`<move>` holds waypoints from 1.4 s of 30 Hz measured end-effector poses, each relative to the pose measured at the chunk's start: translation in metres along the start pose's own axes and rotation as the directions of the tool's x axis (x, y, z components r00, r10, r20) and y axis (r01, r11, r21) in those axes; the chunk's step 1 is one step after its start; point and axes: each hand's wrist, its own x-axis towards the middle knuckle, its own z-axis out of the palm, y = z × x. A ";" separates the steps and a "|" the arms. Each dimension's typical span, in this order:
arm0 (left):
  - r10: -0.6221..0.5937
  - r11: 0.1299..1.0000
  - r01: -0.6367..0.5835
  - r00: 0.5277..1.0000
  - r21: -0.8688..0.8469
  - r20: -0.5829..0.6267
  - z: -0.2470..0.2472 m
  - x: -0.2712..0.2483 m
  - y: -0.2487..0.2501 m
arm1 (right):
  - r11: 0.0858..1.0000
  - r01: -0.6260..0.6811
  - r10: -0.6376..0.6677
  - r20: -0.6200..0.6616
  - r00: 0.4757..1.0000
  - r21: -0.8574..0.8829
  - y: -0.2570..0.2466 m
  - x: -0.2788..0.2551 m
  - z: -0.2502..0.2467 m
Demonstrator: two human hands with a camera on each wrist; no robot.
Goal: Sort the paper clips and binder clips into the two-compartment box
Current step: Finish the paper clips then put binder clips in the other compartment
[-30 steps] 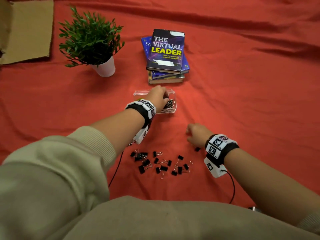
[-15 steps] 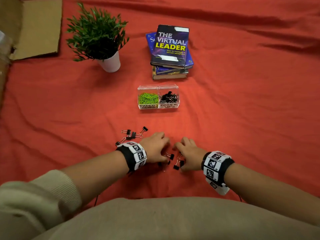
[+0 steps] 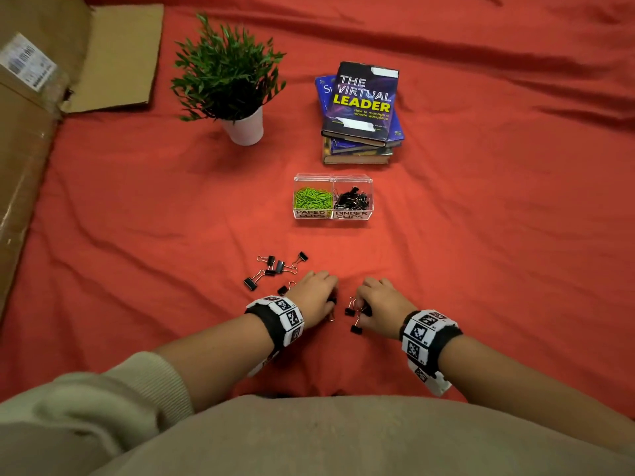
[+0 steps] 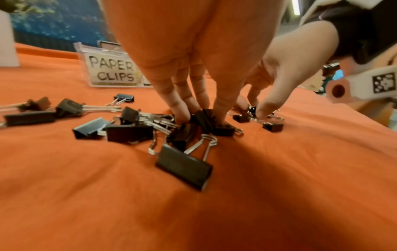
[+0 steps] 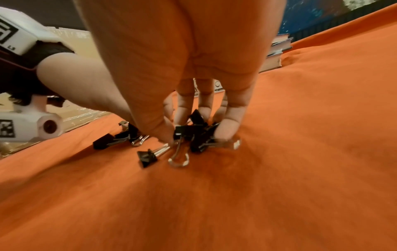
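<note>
Nearest the body, at 6 o'clock on the red cloth [image 3: 481, 235], black binder clips [image 4: 184, 165] are being gathered: the left hand [image 3: 314, 295] and the right hand [image 3: 378, 304] each have fingers curled round a small bunch. Loose clips [image 3: 275, 269] remain at 10 o'clock of the left hand. Next, a lift toward the two-compartment box [image 3: 332, 214] at 12 o'clock is called for, right-side compartment. Beyond are a potted plant [image 3: 228, 80], stacked books [image 3: 360, 108] and cardboard [image 3: 113, 56].

Matt black binder clips [image 4: 184, 167] – shiny wire handles – on creased red cloth [image 3: 481, 235].
</note>
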 end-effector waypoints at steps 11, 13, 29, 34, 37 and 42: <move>-0.066 0.996 0.060 0.993 -0.064 -0.100 -0.006 0.004 -0.018 | 0.722 -0.285 0.387 -0.026 0.922 0.630 0.015 0.041 -0.030; -0.049 0.998 0.046 0.996 -0.049 -0.071 -0.005 0.002 -0.020 | 0.713 -0.289 0.364 0.015 0.931 0.639 0.016 0.043 -0.036; 0.000 0.995 -0.006 0.998 0.095 0.064 -0.013 0.002 -0.020 | 1.000 -0.016 0.018 0.087 0.996 -0.024 -0.019 0.025 -0.005; 0.041 0.987 -0.050 0.997 0.152 0.063 -0.015 0.001 -0.019 | 0.997 0.052 -0.048 0.066 0.997 -0.064 -0.018 0.025 -0.002; 0.037 0.988 -0.045 0.998 0.146 0.056 -0.015 0.002 -0.019 | 0.996 0.061 -0.061 -0.003 0.998 0.063 -0.012 0.031 -0.010; 0.050 0.984 -0.059 0.997 0.170 0.055 -0.019 0.007 -0.017 | 0.863 -0.162 0.185 -0.001 0.983 0.479 0.007 0.049 -0.040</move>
